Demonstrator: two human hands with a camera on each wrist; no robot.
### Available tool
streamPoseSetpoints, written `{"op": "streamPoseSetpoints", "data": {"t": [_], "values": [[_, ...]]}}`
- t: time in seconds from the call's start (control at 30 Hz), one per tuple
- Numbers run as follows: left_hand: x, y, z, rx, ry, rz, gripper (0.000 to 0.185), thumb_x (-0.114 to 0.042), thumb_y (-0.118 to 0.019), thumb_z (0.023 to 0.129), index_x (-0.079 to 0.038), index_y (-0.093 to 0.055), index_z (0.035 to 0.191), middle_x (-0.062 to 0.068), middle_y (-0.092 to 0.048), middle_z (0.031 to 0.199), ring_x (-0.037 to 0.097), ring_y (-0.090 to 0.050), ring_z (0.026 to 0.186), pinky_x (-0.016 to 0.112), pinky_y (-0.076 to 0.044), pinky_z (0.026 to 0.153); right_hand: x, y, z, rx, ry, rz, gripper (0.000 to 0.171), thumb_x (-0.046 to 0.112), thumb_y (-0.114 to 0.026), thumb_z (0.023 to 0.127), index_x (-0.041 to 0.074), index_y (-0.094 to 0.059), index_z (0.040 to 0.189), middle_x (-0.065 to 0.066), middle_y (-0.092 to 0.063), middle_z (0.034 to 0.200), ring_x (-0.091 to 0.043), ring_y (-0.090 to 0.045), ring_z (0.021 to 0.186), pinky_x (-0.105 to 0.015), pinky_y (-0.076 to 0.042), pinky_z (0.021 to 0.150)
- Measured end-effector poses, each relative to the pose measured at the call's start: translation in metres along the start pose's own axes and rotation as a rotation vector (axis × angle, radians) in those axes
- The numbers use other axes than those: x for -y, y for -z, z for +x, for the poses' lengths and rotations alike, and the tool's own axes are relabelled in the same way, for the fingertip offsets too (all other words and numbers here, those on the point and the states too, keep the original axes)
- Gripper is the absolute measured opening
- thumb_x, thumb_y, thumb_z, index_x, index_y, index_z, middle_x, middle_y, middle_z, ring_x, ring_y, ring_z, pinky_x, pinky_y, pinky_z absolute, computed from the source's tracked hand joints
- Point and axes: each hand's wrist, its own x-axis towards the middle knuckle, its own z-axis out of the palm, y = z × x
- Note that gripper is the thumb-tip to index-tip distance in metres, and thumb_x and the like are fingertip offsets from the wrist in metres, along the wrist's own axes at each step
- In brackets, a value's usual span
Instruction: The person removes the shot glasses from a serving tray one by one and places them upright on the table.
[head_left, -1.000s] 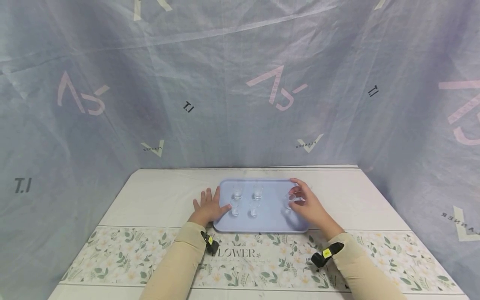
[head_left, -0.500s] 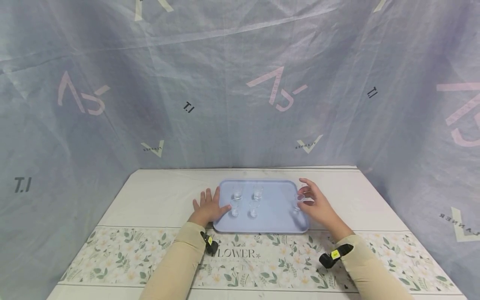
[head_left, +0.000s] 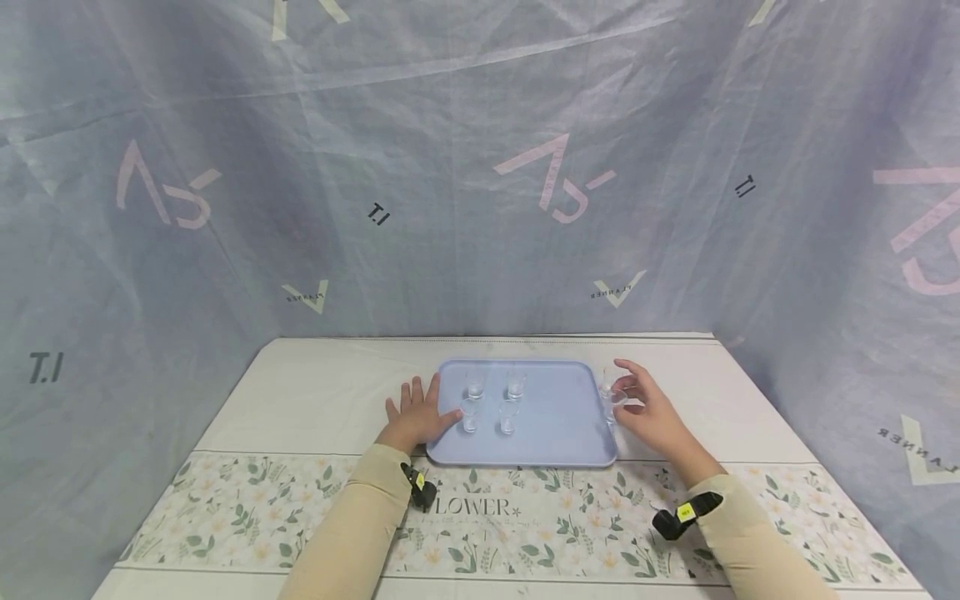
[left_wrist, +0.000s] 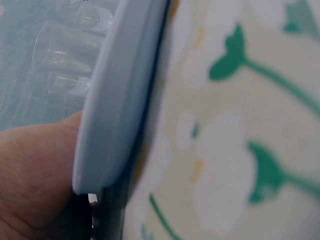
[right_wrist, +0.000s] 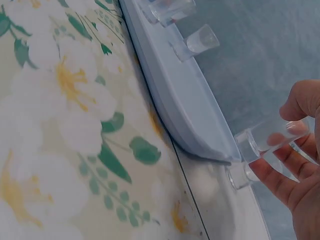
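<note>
Past the right edge of the blue tray (head_left: 555,417), my right hand (head_left: 651,415) pinches a clear shot glass (right_wrist: 267,137) between thumb and fingers. A second clear glass (right_wrist: 240,176) stands on the table beside those fingers. My left hand (head_left: 418,417) lies with spread fingers at the tray's left edge, its thumb reaching over the rim close to a small glass (head_left: 470,419). Several clear glasses stand upright on the left half of the tray, such as a rear one (head_left: 516,385) and a front one (head_left: 507,419).
A white tablecloth (head_left: 322,392) with a floral band (head_left: 540,533) covers the table in front of the tray. Grey-blue printed fabric (head_left: 450,167) hangs behind and at both sides of the table.
My right hand has moved right with the pinched glass, from above the tray's right part to beyond its rim. The left hand and the other glasses on the tray have stayed put.
</note>
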Motion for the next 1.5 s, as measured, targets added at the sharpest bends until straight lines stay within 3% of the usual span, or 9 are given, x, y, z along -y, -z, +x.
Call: {"op": "streamPoseSetpoints", "data": {"t": [0.23, 0.5, 0.77, 1.3, 1.5], "values": [[0.000, 0.002, -0.002, 0.009, 0.003, 0.003, 0.094, -0.061, -0.050, 0.098, -0.014, -0.003, 0.164, 0.025, 0.005, 0.167, 0.043, 0.010, 0.153, 0.066, 0.009, 0.117, -0.012, 0.009, -0.002, -0.014, -0.025, -0.080, 0.081, -0.018, -0.065, 0.081, 0.004, -0.034, 0.153, -0.021, -0.059, 0.112, -0.035, -0.063, 0.103, -0.048, -0.056, 0.086], [0.004, -0.004, 0.004, -0.013, -0.001, -0.014, 0.097, -0.064, -0.051, 0.096, -0.014, -0.003, 0.164, 0.026, 0.005, 0.167, 0.044, 0.011, 0.153, 0.069, 0.008, 0.116, -0.019, 0.014, -0.003, -0.022, -0.044, -0.106, 0.081, -0.017, -0.064, 0.082, 0.005, -0.033, 0.153, -0.020, -0.059, 0.112, -0.035, -0.062, 0.104, -0.054, -0.055, 0.088], [0.006, -0.007, 0.008, -0.014, -0.002, -0.011, 0.099, -0.066, -0.051, 0.096, -0.015, -0.002, 0.164, 0.026, 0.006, 0.166, 0.044, 0.012, 0.152, 0.069, 0.008, 0.115, -0.028, 0.021, 0.001, -0.038, -0.068, -0.118, 0.082, -0.018, -0.064, 0.082, 0.002, -0.030, 0.154, -0.024, -0.058, 0.113, -0.039, -0.062, 0.104, -0.030, -0.055, 0.082], [0.006, -0.009, 0.008, -0.018, -0.001, -0.020, 0.098, -0.064, -0.052, 0.096, -0.014, -0.003, 0.164, 0.027, 0.007, 0.166, 0.044, 0.012, 0.152, 0.069, 0.010, 0.115, -0.042, 0.028, 0.014, -0.088, -0.124, -0.124, 0.079, -0.016, -0.061, 0.082, 0.001, -0.030, 0.153, -0.025, -0.058, 0.112, -0.042, -0.061, 0.107, -0.046, -0.053, 0.089], [0.006, -0.008, 0.008, -0.015, 0.002, -0.018, 0.096, -0.063, -0.051, 0.097, -0.015, -0.002, 0.164, 0.026, 0.007, 0.166, 0.044, 0.012, 0.152, 0.068, 0.010, 0.115, -0.049, 0.031, 0.021, -0.107, -0.113, -0.083, 0.079, -0.017, -0.062, 0.082, 0.000, -0.030, 0.153, -0.028, -0.058, 0.112, -0.044, -0.060, 0.106, -0.018, -0.049, 0.081]]}}
